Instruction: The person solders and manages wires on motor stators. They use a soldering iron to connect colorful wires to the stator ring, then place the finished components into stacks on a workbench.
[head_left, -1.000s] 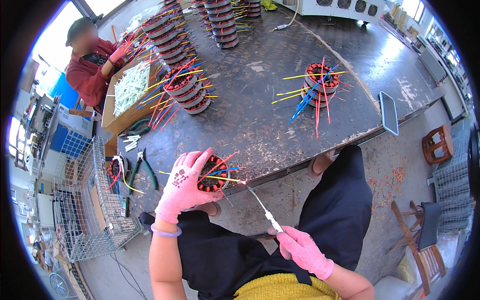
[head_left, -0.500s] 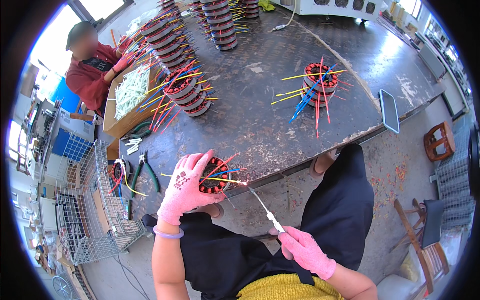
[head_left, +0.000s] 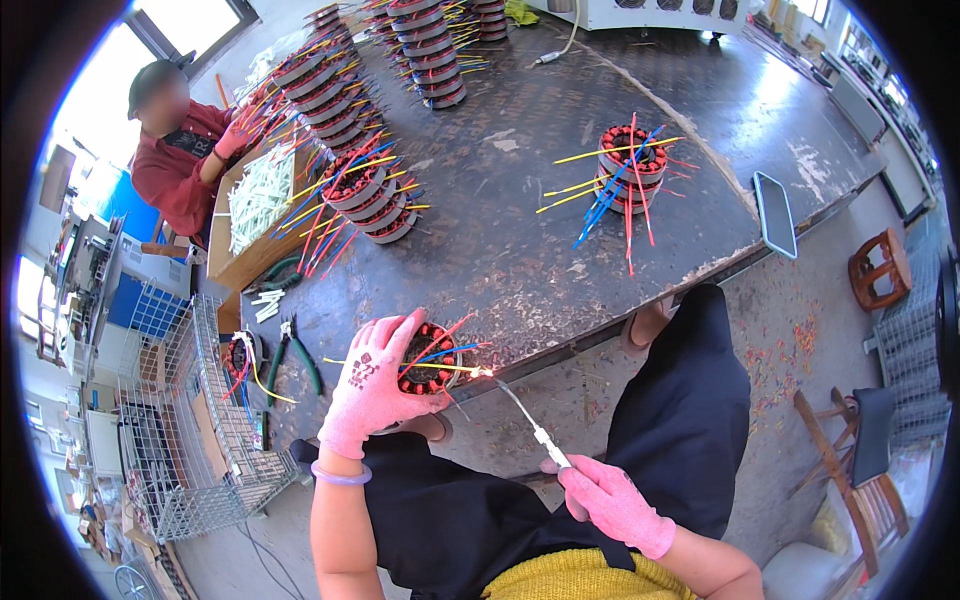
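Note:
My left hand [head_left: 368, 392], in a pink glove, is closed round a small motor stator [head_left: 432, 378] at the table's near edge. Red, blue and yellow leads stick out of the stator toward the right. In my right hand [head_left: 612, 505], also gloved, is a slim torch [head_left: 541, 436] with a white section and a thin bent metal nozzle. Its tip points up and left at the end of the yellow lead [head_left: 455, 368]. A bright orange flame [head_left: 483, 372] glows there, just off the tip. What the left fingers grip underneath is hidden.
Stacks of wired stators [head_left: 372, 200] stand at the table's left and back, with another short stack [head_left: 632, 170] at right. Green-handled pliers [head_left: 300, 360] and a single stator [head_left: 242, 355] lie left. A phone [head_left: 774, 215] rests by the edge. Across the table, a person works beside a box [head_left: 225, 258].
The glow at the lead's end has grown into a larger orange flame. Both hands keep nearly the same places, and the view has shifted slightly.

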